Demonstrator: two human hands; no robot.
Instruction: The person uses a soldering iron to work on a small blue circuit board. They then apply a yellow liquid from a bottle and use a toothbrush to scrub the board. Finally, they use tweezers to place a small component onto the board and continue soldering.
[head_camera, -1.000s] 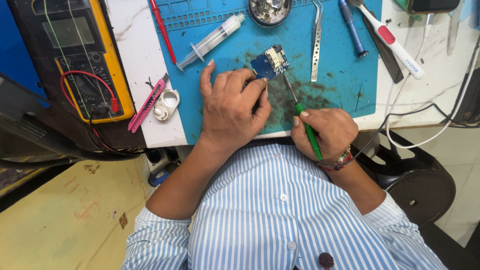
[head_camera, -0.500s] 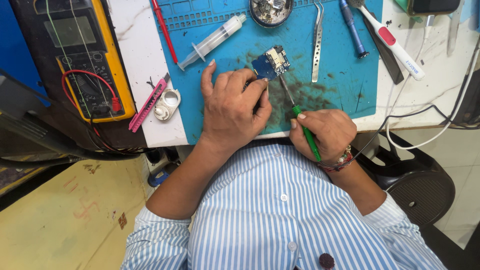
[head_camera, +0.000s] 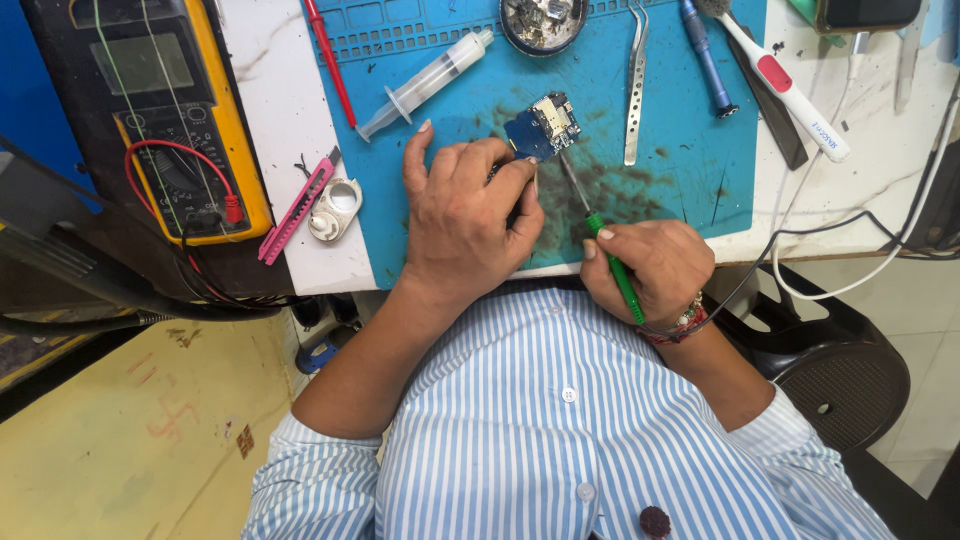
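Meter: a yellow-cased multimeter (head_camera: 150, 110) lies at the far left of my bench, with a red lead and thin wires trailing over it.
Pink tool: a pink-handled tool (head_camera: 295, 212) rests on the white strip beside the meter, with a small white ring-shaped holder (head_camera: 335, 208) touching its right side.
Red probe: a thin red probe (head_camera: 330, 60) lies along the left edge of the blue work mat (head_camera: 690, 160).
Syringe: a clear syringe (head_camera: 425, 84) lies slanted on the mat, just above my left hand.
Left hand: my left hand (head_camera: 465, 225) is palm down on the mat, fingers curled, the fingertips pressing the near corner of the small blue circuit board (head_camera: 541, 127) to pin it in place.
Board: it sits near the middle of the mat, tilted, just below a round dish of metal bits (head_camera: 543, 22).
Right hand: my right hand (head_camera: 650, 268) is closed around the green handle of a soldering iron (head_camera: 600, 235), its dark tip reaching up to the board's lower right edge.
Tweezers: steel tweezers (head_camera: 634, 85) lie upright on the mat right of the board.
Far right: a blue-handled tool (head_camera: 706, 55) and a white toothbrush-like brush (head_camera: 785, 85) lie near the mat's right edge.
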